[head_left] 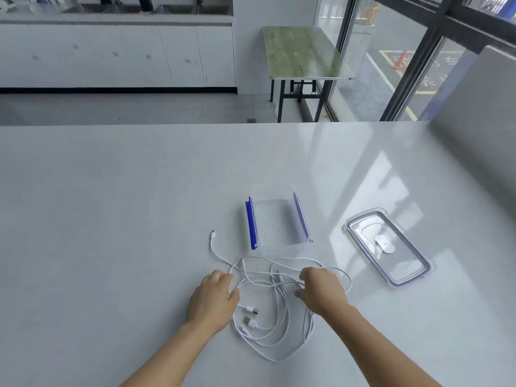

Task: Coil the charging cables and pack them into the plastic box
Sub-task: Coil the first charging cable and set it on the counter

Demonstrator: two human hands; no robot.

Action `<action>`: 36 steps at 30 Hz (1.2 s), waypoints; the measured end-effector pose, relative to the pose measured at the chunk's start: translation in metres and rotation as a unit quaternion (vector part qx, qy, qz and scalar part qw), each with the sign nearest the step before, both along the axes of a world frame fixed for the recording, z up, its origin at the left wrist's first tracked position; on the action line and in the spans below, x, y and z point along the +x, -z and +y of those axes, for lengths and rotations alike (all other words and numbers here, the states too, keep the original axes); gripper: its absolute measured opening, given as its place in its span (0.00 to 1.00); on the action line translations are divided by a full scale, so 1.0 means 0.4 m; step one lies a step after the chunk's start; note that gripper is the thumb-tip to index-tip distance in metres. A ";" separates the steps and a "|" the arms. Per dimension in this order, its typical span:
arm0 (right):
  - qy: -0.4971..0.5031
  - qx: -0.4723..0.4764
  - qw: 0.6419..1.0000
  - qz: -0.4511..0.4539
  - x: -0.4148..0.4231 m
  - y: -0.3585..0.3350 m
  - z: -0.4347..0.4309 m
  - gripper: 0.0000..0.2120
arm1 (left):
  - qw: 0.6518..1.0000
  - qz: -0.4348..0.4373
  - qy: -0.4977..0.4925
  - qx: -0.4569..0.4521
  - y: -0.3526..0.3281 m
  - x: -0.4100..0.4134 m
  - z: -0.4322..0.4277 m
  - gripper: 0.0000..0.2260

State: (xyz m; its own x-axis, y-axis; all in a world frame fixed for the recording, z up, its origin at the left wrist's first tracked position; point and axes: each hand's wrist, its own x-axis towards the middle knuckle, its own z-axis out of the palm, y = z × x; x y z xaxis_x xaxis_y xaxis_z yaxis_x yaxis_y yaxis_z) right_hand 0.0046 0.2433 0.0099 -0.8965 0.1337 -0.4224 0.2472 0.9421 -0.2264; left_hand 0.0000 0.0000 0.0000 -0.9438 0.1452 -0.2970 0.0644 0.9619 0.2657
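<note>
A single camera, worn on the person's head, gives the only view. It looks forward and down across the grey table (111, 219), from its near edge toward the far side. The left hand (213, 296) and the right hand (322, 291) enter from the bottom, low in the centre and close to the lens, at the white cables (275, 339). The wide angle also reaches the far cabinets (111, 55) and the window (396, 65) at the right, where straight lines seem bent, probably by the lens.

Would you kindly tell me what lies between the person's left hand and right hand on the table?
The head view shows tangled loops of the white charging cables filling the stretch between the left hand and the right hand.
</note>
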 end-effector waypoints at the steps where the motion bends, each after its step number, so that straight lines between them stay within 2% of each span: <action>1: 0.011 -0.021 1.000 -0.006 0.001 -0.005 -0.003 0.13 | 1.000 -0.005 -0.002 -0.001 0.003 0.000 -0.004 0.17; 3: 0.044 -0.076 0.996 0.011 0.008 -0.021 -0.009 0.07 | 1.000 -0.004 0.004 -0.001 0.010 0.001 -0.006 0.16; 5: 0.107 -0.152 0.982 0.030 0.019 -0.046 -0.020 0.07 | 0.999 -0.009 -0.010 0.031 0.008 0.003 -0.003 0.17; 8: 0.193 -0.286 0.935 0.088 0.040 -0.106 -0.036 0.08 | 0.985 -0.002 -0.108 0.133 -0.021 0.016 0.018 0.18; 9: 0.205 -0.317 0.920 0.104 0.048 -0.125 -0.041 0.08 | 0.962 -0.032 -0.173 0.208 -0.045 0.019 0.031 0.20; 10: 0.209 -0.340 0.909 0.116 0.055 -0.147 -0.047 0.08 | 0.916 -0.089 -0.245 0.306 -0.070 0.015 0.045 0.21; 11: 0.205 -0.357 0.902 0.127 0.062 -0.163 -0.052 0.08 | 0.847 -0.156 -0.311 0.401 -0.090 0.008 0.058 0.21; 12: 0.197 -0.370 0.898 0.135 0.069 -0.180 -0.060 0.08 | 0.778 -0.212 -0.348 0.478 -0.108 0.000 0.070 0.20; 13: 0.188 -0.379 0.895 0.141 0.075 -0.190 -0.065 0.08 | 0.725 -0.248 -0.365 0.528 -0.125 -0.009 0.077 0.20; 16: 0.179 -0.411 0.880 0.157 0.092 -0.213 -0.075 0.08 | 0.596 -0.259 -0.415 0.637 -0.157 -0.037 0.083 0.17; 18: 0.176 -0.432 0.870 0.159 0.100 -0.221 -0.075 0.08 | 0.540 -0.238 -0.440 0.677 -0.178 -0.051 0.081 0.15; 20: 0.167 -0.453 0.862 0.152 0.108 -0.227 -0.076 0.07 | 0.508 -0.228 -0.442 0.703 -0.202 -0.055 0.075 0.10; 24: 0.146 -0.471 0.862 0.117 0.120 -0.223 -0.077 0.07 | 0.485 -0.224 -0.414 0.737 -0.244 -0.054 0.057 0.12; 27: 0.117 -0.456 0.880 0.067 0.123 -0.203 -0.064 0.07 | 0.437 -0.241 -0.388 0.775 -0.282 -0.050 0.039 0.13; 29: 0.082 -0.442 0.893 0.028 0.121 -0.193 -0.056 0.06 | 0.424 -0.254 -0.366 0.789 -0.312 -0.043 0.032 0.15; 32: 0.060 -0.451 0.890 -0.015 0.108 -0.193 -0.050 0.04 | 0.451 -0.261 -0.321 0.791 -0.355 -0.025 0.033 0.16; 34: 0.053 -0.434 0.899 -0.029 0.094 -0.202 -0.051 0.04 | 0.492 -0.260 -0.288 0.779 -0.377 -0.010 0.038 0.16; 36: 0.029 -0.381 0.924 -0.014 0.073 -0.218 -0.057 0.08 | 0.535 -0.259 -0.261 0.761 -0.390 0.006 0.046 0.16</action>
State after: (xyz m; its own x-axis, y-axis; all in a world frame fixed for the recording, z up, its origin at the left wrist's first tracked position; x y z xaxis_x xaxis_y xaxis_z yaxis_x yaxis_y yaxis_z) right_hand 0.0339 0.2206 0.0972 -0.8844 -0.1647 -0.4368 0.3082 0.4967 -0.8113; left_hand 0.0022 0.0185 0.1560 -0.8223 0.3476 -0.4506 -0.5684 -0.5416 0.6194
